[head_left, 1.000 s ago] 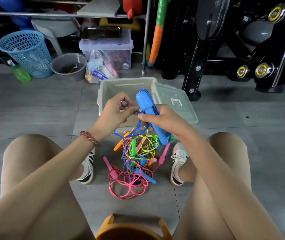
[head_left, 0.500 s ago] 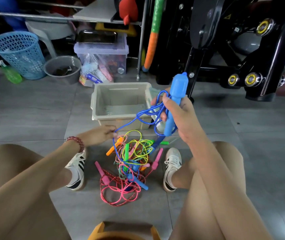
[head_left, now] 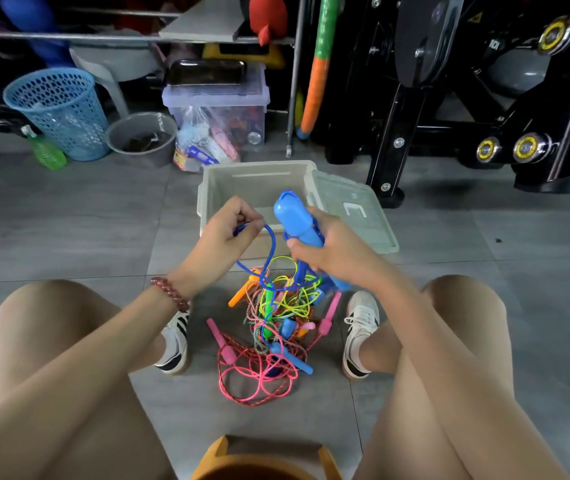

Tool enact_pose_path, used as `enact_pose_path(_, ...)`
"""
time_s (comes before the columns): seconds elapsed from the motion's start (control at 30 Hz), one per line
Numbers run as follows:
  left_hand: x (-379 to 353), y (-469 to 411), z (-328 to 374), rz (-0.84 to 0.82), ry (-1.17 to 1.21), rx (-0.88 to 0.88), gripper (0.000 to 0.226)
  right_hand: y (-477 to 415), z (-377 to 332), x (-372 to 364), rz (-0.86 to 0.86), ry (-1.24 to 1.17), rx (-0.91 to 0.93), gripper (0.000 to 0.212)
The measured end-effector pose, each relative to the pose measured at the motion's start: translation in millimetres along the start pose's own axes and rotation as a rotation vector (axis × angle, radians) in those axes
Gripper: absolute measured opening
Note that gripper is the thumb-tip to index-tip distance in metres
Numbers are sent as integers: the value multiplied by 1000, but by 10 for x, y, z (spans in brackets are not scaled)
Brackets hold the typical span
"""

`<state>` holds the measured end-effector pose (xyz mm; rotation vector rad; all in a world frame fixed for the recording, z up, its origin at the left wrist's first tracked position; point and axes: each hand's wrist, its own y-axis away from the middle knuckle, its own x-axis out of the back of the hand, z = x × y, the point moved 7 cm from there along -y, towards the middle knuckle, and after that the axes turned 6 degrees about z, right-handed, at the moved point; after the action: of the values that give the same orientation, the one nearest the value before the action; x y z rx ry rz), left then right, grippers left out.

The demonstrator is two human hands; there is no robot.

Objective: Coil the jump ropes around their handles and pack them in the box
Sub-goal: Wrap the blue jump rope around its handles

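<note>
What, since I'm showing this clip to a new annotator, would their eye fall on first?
Likely the bright blue handles in the centre, gripped by the right hand while the left hand pinches the blue cord. Below, on the floor between the shoes, lies a tangle of pink, yellow, green and orange jump ropes. Just beyond the hands sits the open beige box.

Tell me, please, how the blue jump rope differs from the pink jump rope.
The blue jump rope is held up: the right hand grips its handle, the left hand pinches its cord; the pink jump rope lies loose on the floor, untouched. Blue's handle is thick, pink's handles slim. Neither is in the box.
</note>
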<state>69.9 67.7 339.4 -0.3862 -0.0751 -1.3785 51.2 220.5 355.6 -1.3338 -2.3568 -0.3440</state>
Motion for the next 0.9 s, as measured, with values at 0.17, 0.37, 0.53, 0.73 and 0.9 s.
enact_pose_path(0.17,-127,-33,122,-123,37,-74,20,39,60,-273,-123,-74,-114,15)
enact_pose_path(0.37,-241,-86,-93,-299,-51,-8,15,4,66,159,269,-197,-111,16)
enact_pose_path(0.53,-382,184,-862,-706,-490,112,21,114,45,704,586,-324,-69,15)
enact_pose_path(0.73,-58,160,-1254,-657,-786,151,16,204,113,946,703,-291,-62,18)
enact_pose_path(0.9,-125,32,-578,-366,-426,29,22,119,282,812,571,65,-161,66)
